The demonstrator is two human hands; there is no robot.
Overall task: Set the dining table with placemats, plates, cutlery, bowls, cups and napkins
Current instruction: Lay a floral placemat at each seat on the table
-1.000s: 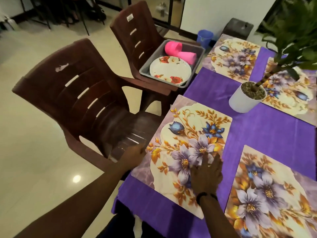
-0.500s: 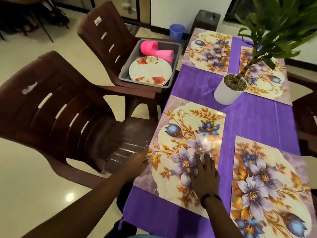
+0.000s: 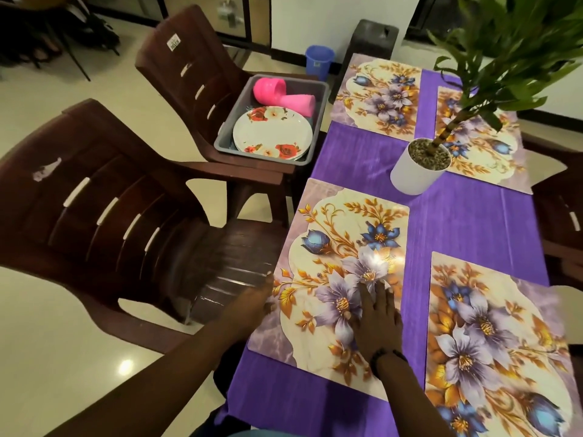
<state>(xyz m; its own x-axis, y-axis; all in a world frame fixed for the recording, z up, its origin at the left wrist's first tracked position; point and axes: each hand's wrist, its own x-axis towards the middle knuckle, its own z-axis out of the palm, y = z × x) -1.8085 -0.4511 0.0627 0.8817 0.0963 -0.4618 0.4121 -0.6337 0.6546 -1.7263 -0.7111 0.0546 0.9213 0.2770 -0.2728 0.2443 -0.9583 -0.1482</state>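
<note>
Several floral placemats lie on the purple tablecloth (image 3: 467, 222). My right hand (image 3: 377, 316) presses flat, fingers straight, on the near left placemat (image 3: 340, 234). My left hand (image 3: 252, 305) touches that placemat's left edge at the table's side, fingers extended. A second placemat (image 3: 495, 342) lies to the right, and two more (image 3: 378, 96) sit at the far end. On the far chair a grey tub (image 3: 318, 89) holds floral plates (image 3: 273, 134) and pink cups (image 3: 284, 96).
A white pot with a green plant (image 3: 416, 171) stands mid-table. Two dark brown plastic chairs (image 3: 104, 209) line the left side; another chair (image 3: 561, 228) is at the right. A blue bin (image 3: 319, 63) and a dark stool (image 3: 373, 36) stand on the floor beyond.
The view has shifted toward the table, showing more of it. Both hands stay on the near left placemat, with the right hand barely moved.
</note>
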